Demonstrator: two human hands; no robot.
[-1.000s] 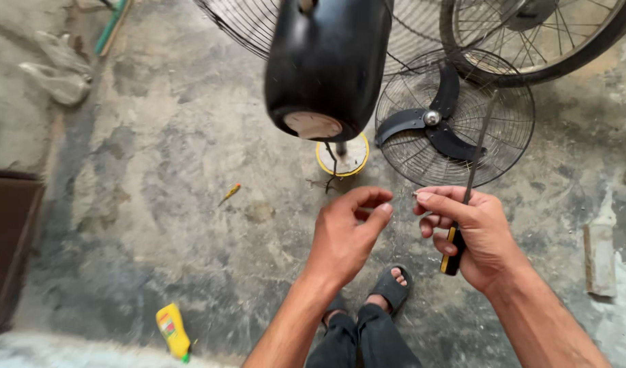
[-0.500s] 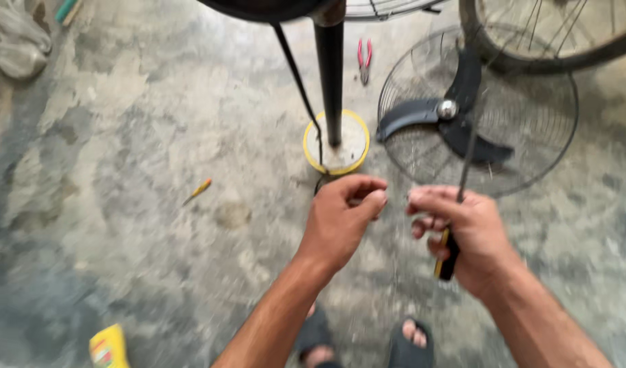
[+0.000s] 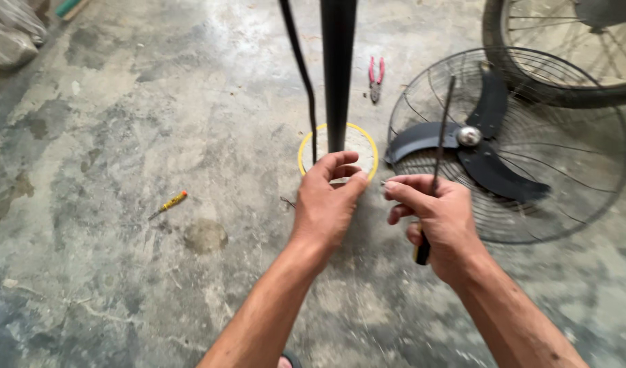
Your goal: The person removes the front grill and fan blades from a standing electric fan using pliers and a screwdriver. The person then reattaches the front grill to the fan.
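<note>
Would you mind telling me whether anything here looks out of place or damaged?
The fan guard with its blades lies flat on the concrete floor, off the black pole. Red-handled pliers and a small yellow screwdriver lie loose.

We've got a black pole (image 3: pixel 338 68), yellow-rimmed base (image 3: pixel 371 146), red-handled pliers (image 3: pixel 376 78), black fan blades (image 3: pixel 487 146), a yellow-and-red small screwdriver (image 3: pixel 168 204), and mottled grey floor (image 3: pixel 156 102).

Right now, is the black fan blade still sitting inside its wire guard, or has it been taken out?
Inside. The black blade lies within the round wire guard, flat on the concrete floor.
</note>
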